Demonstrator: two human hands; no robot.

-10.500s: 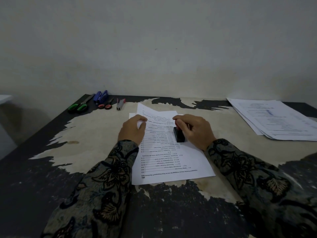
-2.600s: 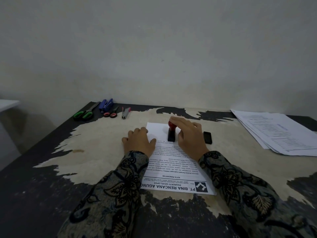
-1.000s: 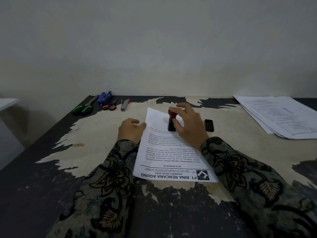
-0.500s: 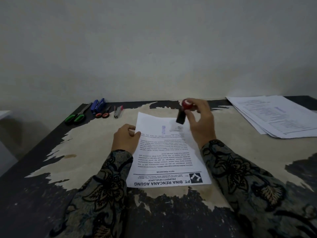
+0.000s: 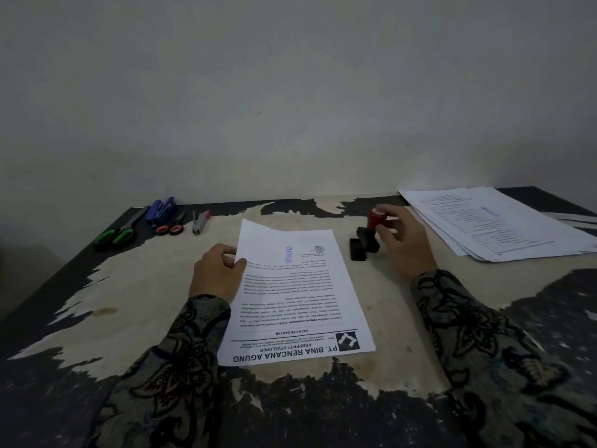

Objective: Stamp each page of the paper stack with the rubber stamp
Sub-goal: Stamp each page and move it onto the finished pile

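Two hands were at work. Right hand [image 5: 407, 244] gripped the rubber stamp [image 5: 372, 229] by its red knob, base down beside the black ink pad [image 5: 357, 249], right of the sheet. Left hand [image 5: 215, 273] pinched the left edge of the stamped top page [image 5: 295, 292], long axis running from near edge toward the wall. Stamped pile [image 5: 497, 221] lay at the counter's [image 5: 135, 305] far right corner; peeling surface, dim room.

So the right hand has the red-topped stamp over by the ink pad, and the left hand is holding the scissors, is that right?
Not quite. In the head view the left hand grips the left edge of the letterhead page; the scissors lie untouched at the table's far left. The right hand does hold the red-topped stamp by the ink pad.
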